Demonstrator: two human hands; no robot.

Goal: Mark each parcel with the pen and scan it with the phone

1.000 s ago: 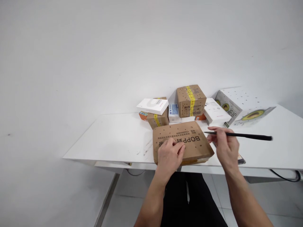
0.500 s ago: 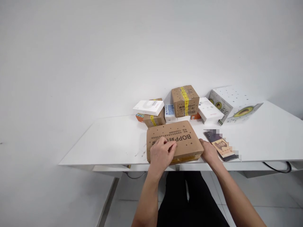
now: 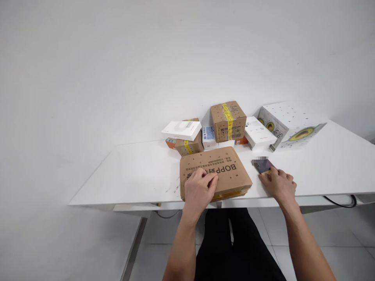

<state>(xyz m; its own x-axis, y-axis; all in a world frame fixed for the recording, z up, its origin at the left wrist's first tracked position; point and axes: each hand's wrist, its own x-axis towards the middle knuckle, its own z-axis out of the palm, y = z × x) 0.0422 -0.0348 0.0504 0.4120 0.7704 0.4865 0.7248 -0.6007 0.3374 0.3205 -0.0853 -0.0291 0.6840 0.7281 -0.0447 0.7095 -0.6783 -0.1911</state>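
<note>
A brown cardboard box (image 3: pixel 231 175) with black printing lies near the front edge of the white table. My left hand (image 3: pixel 199 189) rests on its top, fingers curled in and the thumb by the index finger; whether anything is inside them is hidden. To the right of the box, my right hand (image 3: pixel 279 185) covers the lower part of a dark phone (image 3: pixel 263 164) lying on the table. Its thumb and index finger lie along either side of the phone, and the palm hides much of the picture on its back.
Behind the box stand a taped brown carton (image 3: pixel 219 121), a flat white box (image 3: pixel 183 130) lying on another brown carton (image 3: pixel 187 148), and a white box (image 3: pixel 259 132). A large avocado-printed box (image 3: pixel 295 121) sits at the back right. A black cable (image 3: pixel 341 203) hangs below the table edge.
My right hand has left the box's right side and moved right onto the phone, taking hold of it. My left hand stays on the box top.
</note>
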